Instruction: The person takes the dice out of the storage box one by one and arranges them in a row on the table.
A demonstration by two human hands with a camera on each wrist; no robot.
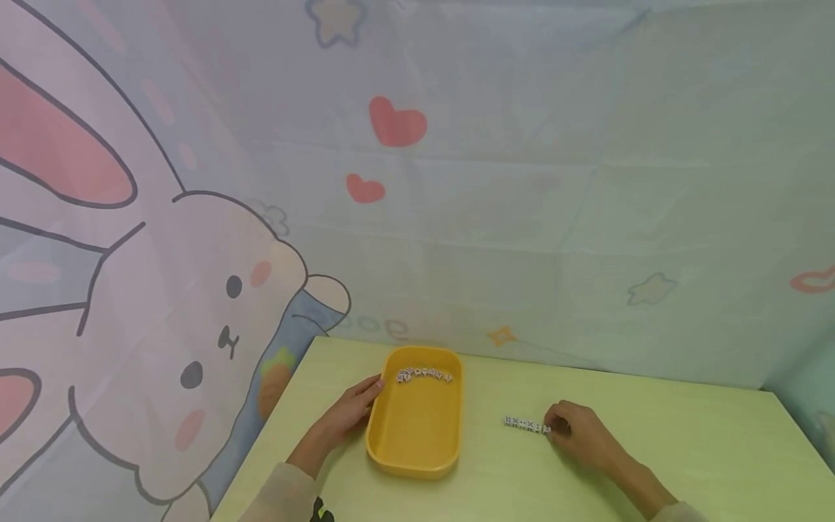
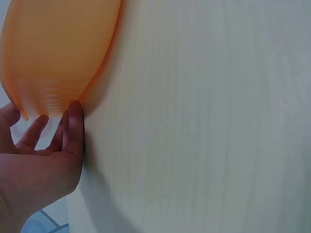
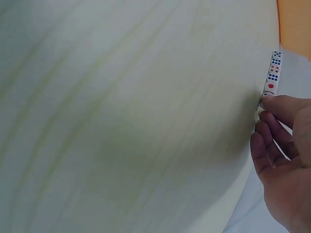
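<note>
My right hand (image 1: 583, 437) is nearly closed, thumb and forefinger pinching the end die (image 1: 546, 429) of a straight row of white dice (image 1: 522, 423); the other fingers curl loosely. The row lies on the table (image 1: 659, 428), to the right of the yellow tray (image 1: 417, 431), and the die next to my thumb shows a red dot. My left hand (image 1: 352, 408) holds the tray's left side, fingers partly bent against its outer wall. The tray sits near the table's back left corner, with loose dice (image 1: 425, 373) along its far end.
</note>
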